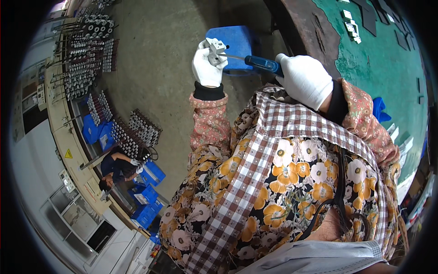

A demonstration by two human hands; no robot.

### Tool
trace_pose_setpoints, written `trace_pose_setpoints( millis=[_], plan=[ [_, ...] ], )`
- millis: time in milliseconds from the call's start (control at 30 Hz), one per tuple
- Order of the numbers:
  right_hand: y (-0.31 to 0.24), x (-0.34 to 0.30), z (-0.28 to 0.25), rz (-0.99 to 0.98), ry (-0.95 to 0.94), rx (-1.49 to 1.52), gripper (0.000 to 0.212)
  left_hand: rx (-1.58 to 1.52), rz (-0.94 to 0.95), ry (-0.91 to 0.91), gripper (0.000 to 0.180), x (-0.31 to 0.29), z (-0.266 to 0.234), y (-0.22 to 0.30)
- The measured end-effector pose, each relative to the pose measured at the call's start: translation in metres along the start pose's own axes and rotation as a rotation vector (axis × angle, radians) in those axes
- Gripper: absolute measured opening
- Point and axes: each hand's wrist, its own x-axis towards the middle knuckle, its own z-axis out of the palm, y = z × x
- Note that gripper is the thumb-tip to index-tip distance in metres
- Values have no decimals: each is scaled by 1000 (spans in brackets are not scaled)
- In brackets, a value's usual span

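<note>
In my white-gloved left hand (207, 67), a small silvery metal block (216, 47) with holes is gripped upright, fingers wrapped round its lower part. My right hand (306, 81), also gloved in white, is closed on the dark blue handle of a hand tool (263, 65). The tool's thin metal shaft points left and its tip meets the block or lies just in front of it; I cannot tell which. Whether it is a file or a scraper does not show.
A blue plastic stool or bin (237, 39) is beyond my hands. To the right, a worn green table (356, 59) bears white metal brackets (351, 28) and dark flat plates (367, 20). At left, a person (119, 166) works among blue crates (145, 212) and racks of metal parts (84, 73).
</note>
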Motion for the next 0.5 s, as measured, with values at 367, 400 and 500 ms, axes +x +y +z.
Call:
trace_pose_setpoints(
  millis=[367, 400, 500],
  plan=[
    [7, 5, 8, -5, 18, -31, 20, -34, -55, -96, 20, 3, 0, -1],
    [7, 5, 8, -5, 17, -31, 20, -42, -60, -100, 20, 3, 0, -1],
    [6, 5, 6, 12, -1, -19, 20, -61, -80, -91, 19, 2, 6, 2]
  ],
)
